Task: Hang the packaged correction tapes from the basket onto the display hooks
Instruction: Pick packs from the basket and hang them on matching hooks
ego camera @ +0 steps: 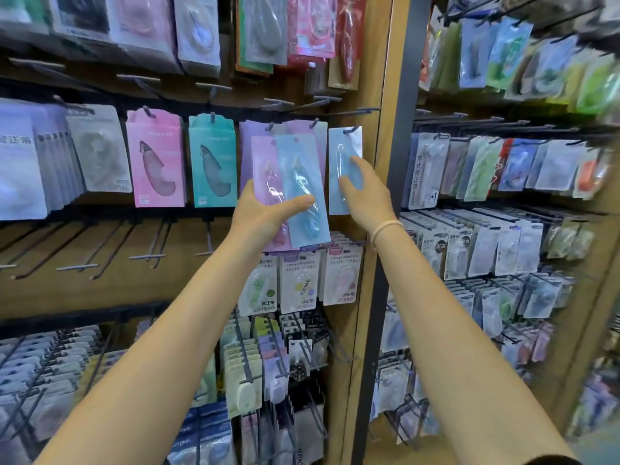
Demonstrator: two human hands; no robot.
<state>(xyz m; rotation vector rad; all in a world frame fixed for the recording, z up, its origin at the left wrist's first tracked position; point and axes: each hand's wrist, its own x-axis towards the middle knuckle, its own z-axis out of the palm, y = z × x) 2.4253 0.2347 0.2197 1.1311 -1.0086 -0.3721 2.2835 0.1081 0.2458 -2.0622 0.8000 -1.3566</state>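
Left hand (265,213) grips pink pack (268,182) and blue pack (302,193); right hand (365,193), fingers spread, touches hooked blue pack (345,146) at 3 o'clock.

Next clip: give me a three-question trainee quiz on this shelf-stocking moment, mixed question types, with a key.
1. True or false: the left hand holds two packages, a pink package and a blue package.
2. The right hand is at which package? A) teal package B) light blue package on the hook by the wooden post C) package marked +1
3. Fill in: the right wrist wears a pale ____.

Key: 1 true; 2 B; 3 band.
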